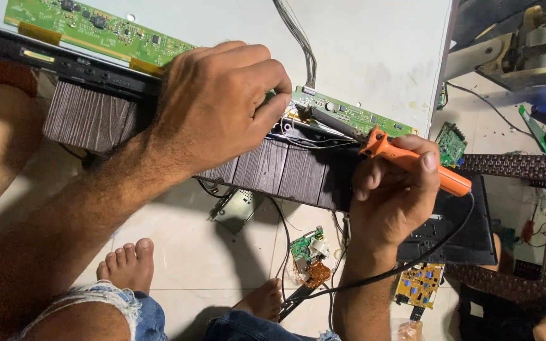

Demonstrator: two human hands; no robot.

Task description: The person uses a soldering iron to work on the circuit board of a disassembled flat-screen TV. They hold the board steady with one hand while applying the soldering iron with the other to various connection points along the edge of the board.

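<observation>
My right hand [392,192] grips an orange-handled soldering iron [412,161]. Its dark tip reaches left onto a long green circuit board [355,117] at the lower edge of a large grey panel [374,50]. My left hand [219,104] rests on that panel edge, fingers curled and pinching at the board right beside the iron's tip. What the fingers pinch is hidden. The iron's black cord [412,262] runs down past my right wrist.
The panel lies on a dark ribbed stool [285,170]. A second green board strip [90,28] runs along the upper left. Loose circuit boards [418,284], a metal bracket [235,208] and wires lie on the tiled floor by my bare feet [127,265]. A woven brown stool [538,215] stands right.
</observation>
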